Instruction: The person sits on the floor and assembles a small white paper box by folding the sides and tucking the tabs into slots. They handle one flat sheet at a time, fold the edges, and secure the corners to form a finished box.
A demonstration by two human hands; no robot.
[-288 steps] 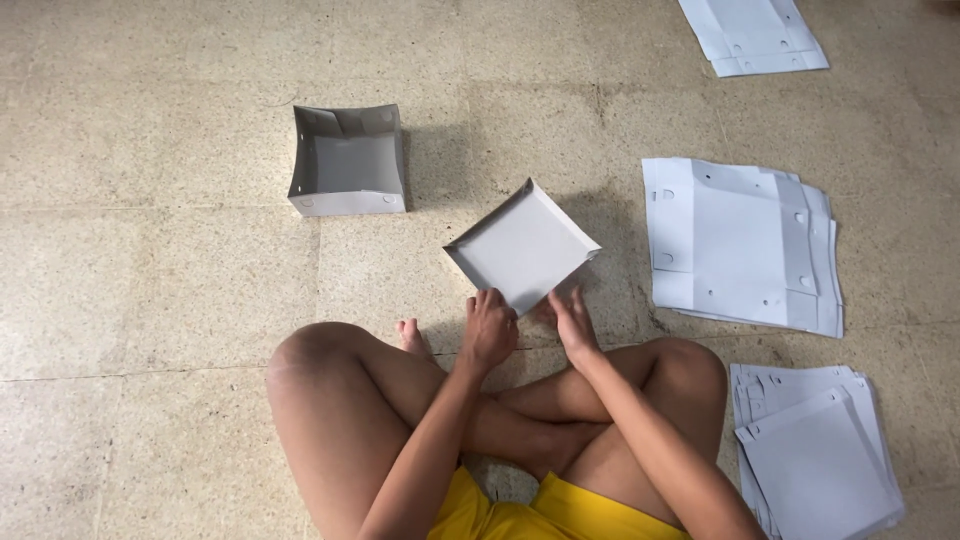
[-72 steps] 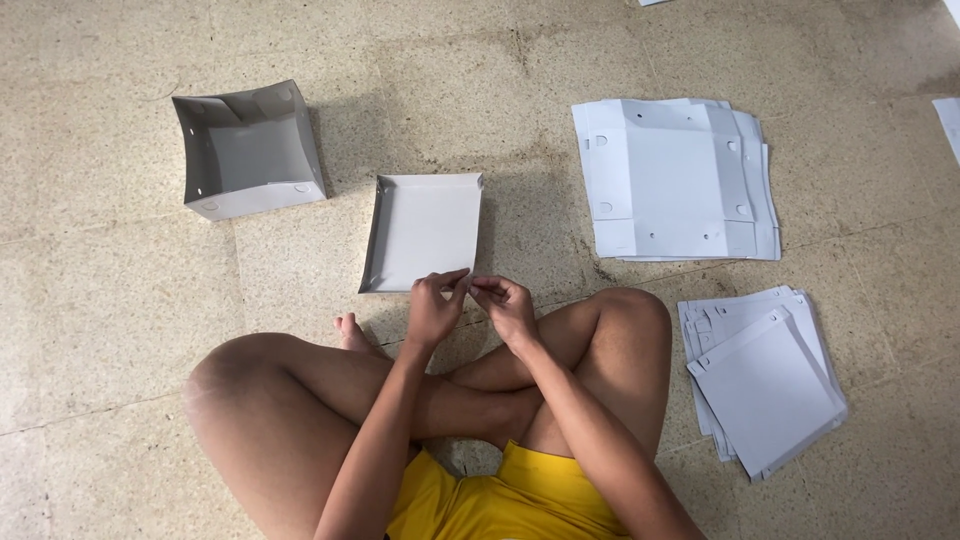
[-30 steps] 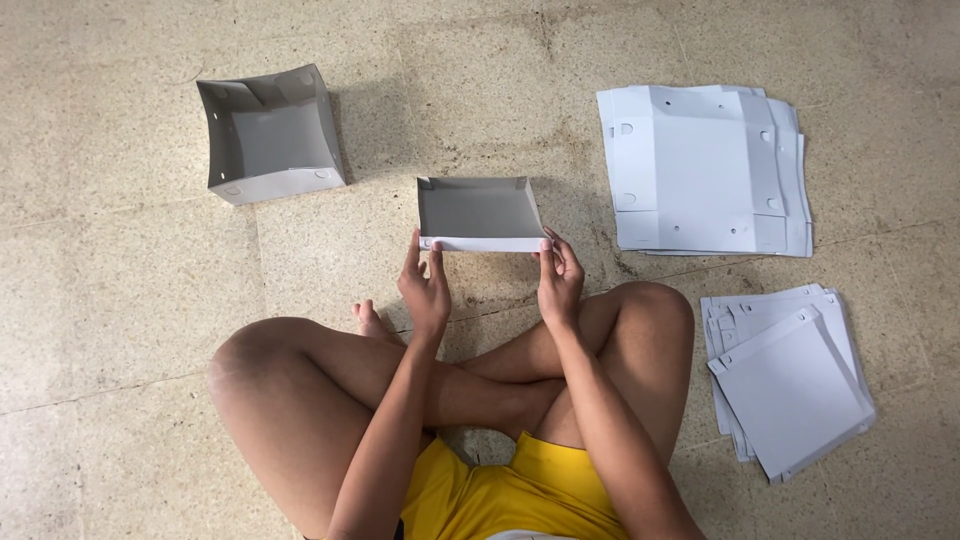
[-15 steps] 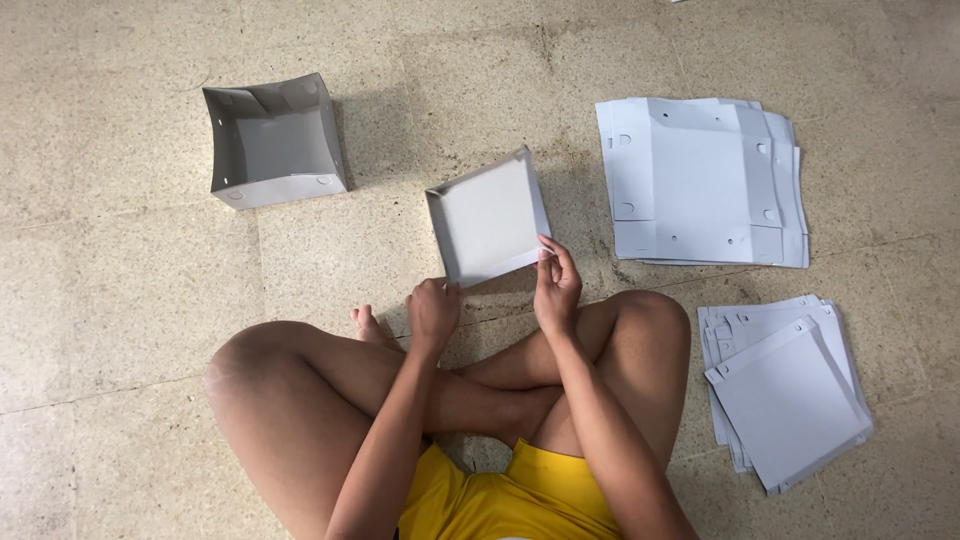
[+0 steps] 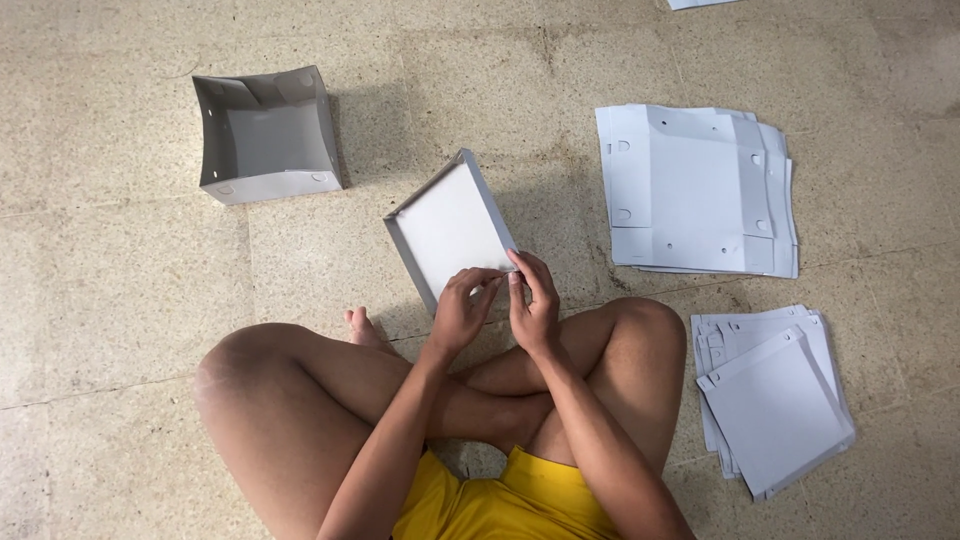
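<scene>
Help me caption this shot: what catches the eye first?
Both hands, left hand and right hand, grip the near edge of a shallow white tray at the centre. A deeper folded box sits upper left, and flat sheets are stacked at right.

A finished grey box (image 5: 265,135) and two stacks of flat sheets (image 5: 700,190) (image 5: 770,395) lie on the floor.

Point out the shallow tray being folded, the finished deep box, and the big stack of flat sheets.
shallow tray (image 5: 447,222), head view, white inner floor.
deep box (image 5: 265,140), head view, inside bottom.
flat sheets (image 5: 697,190), head view, top sheet's middle.
</scene>
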